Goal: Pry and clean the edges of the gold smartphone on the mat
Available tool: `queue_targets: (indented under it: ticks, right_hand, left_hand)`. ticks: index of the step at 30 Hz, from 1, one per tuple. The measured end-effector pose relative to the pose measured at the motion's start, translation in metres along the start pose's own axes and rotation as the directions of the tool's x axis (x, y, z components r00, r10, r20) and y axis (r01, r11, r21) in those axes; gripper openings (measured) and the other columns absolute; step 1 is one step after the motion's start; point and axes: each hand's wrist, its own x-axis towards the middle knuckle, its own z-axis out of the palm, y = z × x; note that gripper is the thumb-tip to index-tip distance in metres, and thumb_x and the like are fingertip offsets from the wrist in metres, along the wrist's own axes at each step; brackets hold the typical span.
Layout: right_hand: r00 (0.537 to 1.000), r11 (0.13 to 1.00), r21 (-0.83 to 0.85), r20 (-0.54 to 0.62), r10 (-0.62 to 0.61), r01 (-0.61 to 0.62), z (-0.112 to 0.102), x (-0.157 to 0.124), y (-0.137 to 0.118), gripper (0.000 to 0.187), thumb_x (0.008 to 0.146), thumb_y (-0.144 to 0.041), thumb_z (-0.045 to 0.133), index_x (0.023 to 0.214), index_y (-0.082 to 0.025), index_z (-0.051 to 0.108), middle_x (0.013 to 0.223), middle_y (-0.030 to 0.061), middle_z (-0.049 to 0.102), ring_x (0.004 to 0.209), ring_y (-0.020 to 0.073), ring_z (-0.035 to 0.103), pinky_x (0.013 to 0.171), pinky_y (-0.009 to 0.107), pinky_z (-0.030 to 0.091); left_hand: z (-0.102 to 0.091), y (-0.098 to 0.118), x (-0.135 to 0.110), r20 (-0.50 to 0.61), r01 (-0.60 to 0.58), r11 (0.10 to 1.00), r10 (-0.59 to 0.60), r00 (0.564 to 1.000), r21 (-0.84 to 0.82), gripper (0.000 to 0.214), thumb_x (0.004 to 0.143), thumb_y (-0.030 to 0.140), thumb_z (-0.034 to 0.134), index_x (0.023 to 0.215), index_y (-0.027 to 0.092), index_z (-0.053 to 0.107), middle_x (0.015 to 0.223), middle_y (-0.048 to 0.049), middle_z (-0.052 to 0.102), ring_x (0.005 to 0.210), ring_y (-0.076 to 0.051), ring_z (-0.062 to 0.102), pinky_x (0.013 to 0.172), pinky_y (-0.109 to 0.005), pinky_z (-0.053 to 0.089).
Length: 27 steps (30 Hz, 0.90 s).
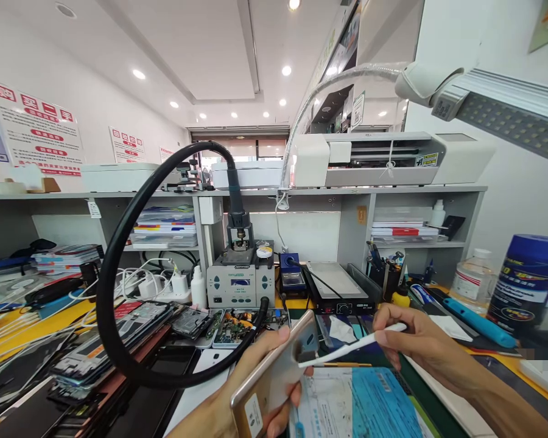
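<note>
A gold smartphone (270,382) is tilted up in my left hand (232,384), whose thumb lies along one edge and fingers wrap the other. Its back, with a white label near the lower end, faces right. My right hand (418,340) pinches the handle of a slim white brush (354,347). The brush's dark bristles are at the upper part of the phone's back, and seem to touch it. Under both hands lies a blue and white printed sheet (377,398).
A thick black hose (107,267) loops from the hot-air station (240,283) across the left side. Opened phones (114,340) and circuit boards (240,325) crowd the left. Right stand a clear bottle (474,278) and a blue canister (527,286). An LED lamp (516,109) hangs overhead.
</note>
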Motion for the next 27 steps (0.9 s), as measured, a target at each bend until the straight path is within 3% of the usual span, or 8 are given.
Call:
queue_targets:
  ticks: [7, 11, 13, 18, 27]
  right_hand:
    - [0.999, 0.997, -0.073, -0.024, -0.021, 0.02, -0.005, 0.0, 0.001, 0.026, 0.075, -0.038, 0.087, 0.075, -0.02, 0.068, 0.065, -0.0023, 0.056, 0.054, 0.014, 0.053, 0.055, 0.029, 0.048]
    - [0.999, 0.996, -0.089, -0.026, -0.034, 0.031, -0.003, 0.0, 0.001, 0.026, 0.074, -0.038, 0.087, 0.075, -0.02, 0.068, 0.069, -0.0023, 0.055, 0.055, 0.0143, 0.054, 0.054, 0.029, 0.05]
    - [0.999, 0.994, -0.103, -0.027, -0.039, 0.036, -0.003, 0.0, 0.002, 0.026, 0.075, -0.038, 0.087, 0.075, -0.02, 0.068, 0.07, -0.0022, 0.055, 0.055, 0.0143, 0.055, 0.054, 0.029, 0.05]
    - [0.998, 0.989, -0.141, -0.028, -0.052, 0.047, -0.006, -0.001, 0.004, 0.025, 0.076, -0.038, 0.086, 0.077, -0.019, 0.069, 0.074, -0.0013, 0.057, 0.056, 0.0145, 0.056, 0.055, 0.029, 0.049]
    - [0.998, 0.982, -0.184, -0.043, -0.042, 0.033, -0.008, 0.0, 0.0, 0.025, 0.079, -0.04, 0.083, 0.079, -0.021, 0.068, 0.068, -0.0027, 0.06, 0.058, 0.0155, 0.055, 0.066, 0.031, 0.041]
  left_hand:
    - [0.009, 0.001, -0.004, -0.137, -0.04, 0.994, 0.054, 0.989, 0.104, 0.069, 0.085, 0.074, 0.047, 0.092, 0.01, 0.072, 0.061, -0.0052, 0.065, 0.03, -0.014, 0.057, 0.026, -0.021, 0.033]
    - [0.017, 0.002, -0.008, -0.257, -0.084, 0.923, 0.191, 0.947, 0.377, 0.062, 0.087, 0.067, 0.05, 0.065, 0.012, 0.065, 0.059, -0.0046, 0.061, 0.025, -0.008, 0.048, 0.026, -0.019, 0.025]
    - [0.021, 0.003, -0.011, -0.268, -0.084, 0.877, 0.234, 0.935, 0.473, 0.062, 0.088, 0.066, 0.052, 0.056, 0.013, 0.06, 0.057, -0.0038, 0.06, 0.025, -0.006, 0.044, 0.029, -0.02, 0.028]
    - [0.024, 0.006, -0.015, -0.279, -0.034, 0.844, 0.215, 0.936, 0.535, 0.061, 0.086, 0.068, 0.055, 0.059, 0.014, 0.06, 0.054, -0.0011, 0.057, 0.025, -0.007, 0.041, 0.034, -0.023, 0.037]
    - [0.016, -0.003, -0.013, -0.354, -0.042, 0.86, 0.253, 0.9, 0.508, 0.056, 0.079, 0.073, 0.058, 0.075, 0.017, 0.058, 0.05, 0.0031, 0.055, 0.028, -0.011, 0.045, 0.029, -0.021, 0.024]
